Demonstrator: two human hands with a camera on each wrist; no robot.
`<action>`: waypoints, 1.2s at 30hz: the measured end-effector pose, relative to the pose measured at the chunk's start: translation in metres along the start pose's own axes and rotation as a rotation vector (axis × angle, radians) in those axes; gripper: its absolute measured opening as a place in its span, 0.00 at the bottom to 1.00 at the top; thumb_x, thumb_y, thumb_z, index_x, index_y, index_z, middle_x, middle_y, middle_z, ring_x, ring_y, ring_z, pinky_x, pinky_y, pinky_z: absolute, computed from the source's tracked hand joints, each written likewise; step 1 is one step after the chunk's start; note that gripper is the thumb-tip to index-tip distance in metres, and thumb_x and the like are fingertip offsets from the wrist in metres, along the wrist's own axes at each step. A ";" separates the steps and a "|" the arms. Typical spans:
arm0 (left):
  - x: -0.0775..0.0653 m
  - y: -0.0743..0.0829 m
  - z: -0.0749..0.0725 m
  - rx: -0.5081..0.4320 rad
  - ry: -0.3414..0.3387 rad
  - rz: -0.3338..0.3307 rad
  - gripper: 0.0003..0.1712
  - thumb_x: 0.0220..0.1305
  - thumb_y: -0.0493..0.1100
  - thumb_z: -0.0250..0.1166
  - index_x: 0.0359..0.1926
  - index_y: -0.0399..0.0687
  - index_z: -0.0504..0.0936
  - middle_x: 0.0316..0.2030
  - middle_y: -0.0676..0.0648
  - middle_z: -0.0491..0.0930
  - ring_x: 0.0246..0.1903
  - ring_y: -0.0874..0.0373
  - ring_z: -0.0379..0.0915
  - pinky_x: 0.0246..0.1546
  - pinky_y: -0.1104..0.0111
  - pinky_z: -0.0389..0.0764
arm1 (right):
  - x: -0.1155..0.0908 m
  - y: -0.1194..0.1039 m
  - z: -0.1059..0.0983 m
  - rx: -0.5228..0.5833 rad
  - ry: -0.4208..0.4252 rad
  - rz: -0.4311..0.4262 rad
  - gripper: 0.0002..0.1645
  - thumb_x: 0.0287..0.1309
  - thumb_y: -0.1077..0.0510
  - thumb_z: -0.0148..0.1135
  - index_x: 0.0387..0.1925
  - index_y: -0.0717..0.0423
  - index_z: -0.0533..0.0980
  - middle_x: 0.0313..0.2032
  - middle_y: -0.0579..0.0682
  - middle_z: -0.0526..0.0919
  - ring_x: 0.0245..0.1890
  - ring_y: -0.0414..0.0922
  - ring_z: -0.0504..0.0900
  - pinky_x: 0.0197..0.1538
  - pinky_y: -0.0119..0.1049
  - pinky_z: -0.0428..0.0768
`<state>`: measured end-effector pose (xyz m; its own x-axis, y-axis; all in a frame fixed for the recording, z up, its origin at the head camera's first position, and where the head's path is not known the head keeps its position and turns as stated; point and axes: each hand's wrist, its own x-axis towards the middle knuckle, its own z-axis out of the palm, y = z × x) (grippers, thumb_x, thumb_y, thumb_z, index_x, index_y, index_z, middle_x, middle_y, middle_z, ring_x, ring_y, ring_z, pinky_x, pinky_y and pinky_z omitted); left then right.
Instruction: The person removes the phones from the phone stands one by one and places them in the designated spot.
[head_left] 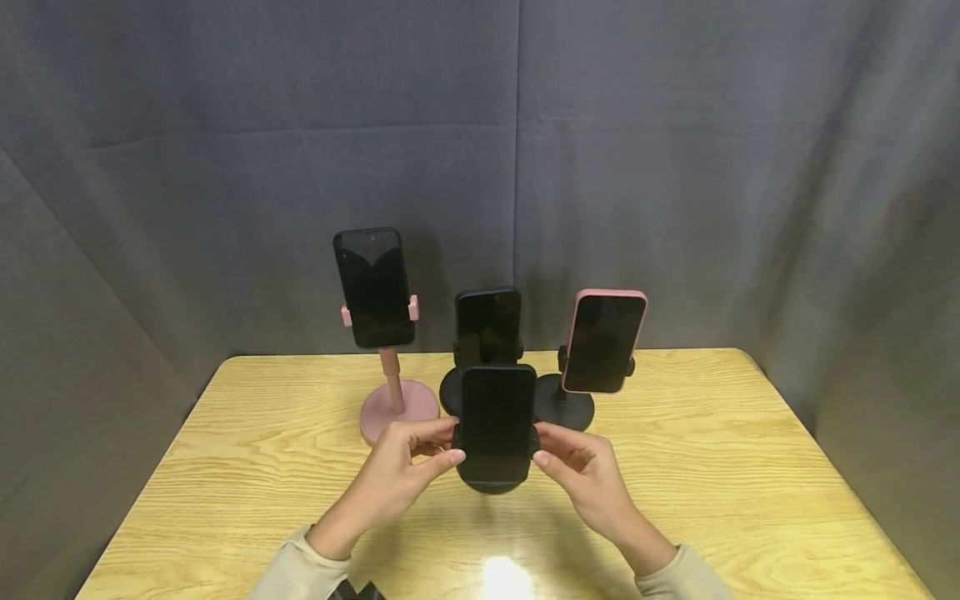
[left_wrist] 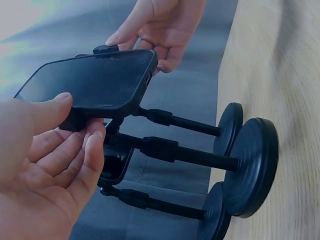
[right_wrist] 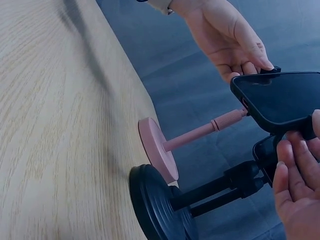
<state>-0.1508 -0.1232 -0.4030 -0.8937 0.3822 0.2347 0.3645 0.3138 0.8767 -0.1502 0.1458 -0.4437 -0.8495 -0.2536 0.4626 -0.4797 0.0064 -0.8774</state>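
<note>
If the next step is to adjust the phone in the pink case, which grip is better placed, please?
Probably the right grip: it is nearer to the pink-cased phone. The left grip is on the other side of the front phone. Both would first need to release the front phone's clamp.

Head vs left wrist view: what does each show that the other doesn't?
Only head: the pink stand with its upright phone, and the pale sleeves at both wrists.

Only left wrist: the front black stand's pole, which the front phone covers in the head view.

Both: that front phone, with the left hand and right hand at opposite sides of it, two black stands behind, the wooden table and the gray curtain.
</note>
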 end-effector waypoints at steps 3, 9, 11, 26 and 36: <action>-0.001 0.002 0.000 -0.011 -0.003 -0.012 0.24 0.67 0.39 0.68 0.59 0.28 0.79 0.47 0.37 0.87 0.46 0.52 0.84 0.49 0.72 0.84 | 0.000 -0.001 0.000 0.006 -0.002 0.000 0.16 0.63 0.75 0.59 0.51 0.84 0.74 0.47 0.28 0.85 0.46 0.29 0.84 0.50 0.24 0.83; -0.002 0.002 0.001 -0.020 -0.004 -0.005 0.22 0.67 0.40 0.68 0.58 0.29 0.80 0.46 0.38 0.88 0.46 0.52 0.85 0.48 0.72 0.84 | -0.002 -0.003 -0.001 0.006 -0.003 0.010 0.17 0.64 0.75 0.59 0.51 0.84 0.74 0.48 0.28 0.85 0.47 0.29 0.84 0.50 0.24 0.82; -0.001 0.001 0.002 -0.018 -0.002 0.005 0.22 0.68 0.40 0.67 0.57 0.30 0.81 0.46 0.38 0.88 0.46 0.54 0.85 0.48 0.72 0.84 | -0.002 -0.003 -0.001 0.002 -0.002 0.012 0.17 0.64 0.75 0.59 0.52 0.83 0.74 0.48 0.28 0.85 0.47 0.29 0.84 0.49 0.24 0.83; -0.003 0.002 0.004 -0.020 0.021 0.004 0.23 0.69 0.41 0.67 0.58 0.28 0.80 0.50 0.36 0.86 0.49 0.49 0.85 0.49 0.72 0.84 | 0.000 -0.026 -0.004 -0.163 0.011 0.028 0.17 0.68 0.69 0.57 0.56 0.66 0.78 0.52 0.46 0.86 0.50 0.34 0.83 0.56 0.24 0.79; -0.001 -0.001 0.006 0.002 0.030 0.026 0.21 0.67 0.39 0.67 0.56 0.28 0.81 0.48 0.36 0.87 0.48 0.51 0.86 0.50 0.72 0.84 | 0.009 -0.063 0.000 -0.397 0.113 -0.025 0.28 0.65 0.64 0.65 0.64 0.45 0.75 0.58 0.46 0.82 0.57 0.33 0.77 0.59 0.25 0.74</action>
<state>-0.1486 -0.1192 -0.4064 -0.8915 0.3642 0.2694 0.3877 0.3057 0.8696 -0.1281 0.1429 -0.3841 -0.8448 -0.1512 0.5133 -0.5290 0.3798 -0.7589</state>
